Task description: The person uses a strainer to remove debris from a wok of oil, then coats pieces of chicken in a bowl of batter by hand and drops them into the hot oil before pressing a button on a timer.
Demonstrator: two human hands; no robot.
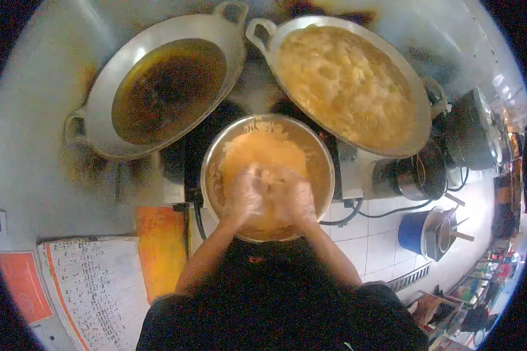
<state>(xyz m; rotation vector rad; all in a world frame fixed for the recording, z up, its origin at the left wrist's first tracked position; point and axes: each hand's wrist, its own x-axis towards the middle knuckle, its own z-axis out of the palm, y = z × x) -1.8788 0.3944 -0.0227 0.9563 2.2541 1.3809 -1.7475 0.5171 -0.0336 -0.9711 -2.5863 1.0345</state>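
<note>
A round metal bowl (326, 169) stands in front of the body, holding an orange-yellow crumbly or floury mix (263, 146). Both hands are inside it and wear thin clear gloves. My left hand (245, 190) is at the left of the mix, and my right hand (298, 198) is at its right. Their fingers meet near the middle of the bowl, blurred by motion. Some small pale pieces show between them, but whether either hand grips any is unclear.
Behind the bowl, a wok of dark oil (164, 93) stands at left and a wok of bubbling oil (351, 88) at right. A handwritten sheet (99, 286) and a yellow-orange sheet (161, 251) lie at left. A blue bucket (413, 232) is on the tiled floor.
</note>
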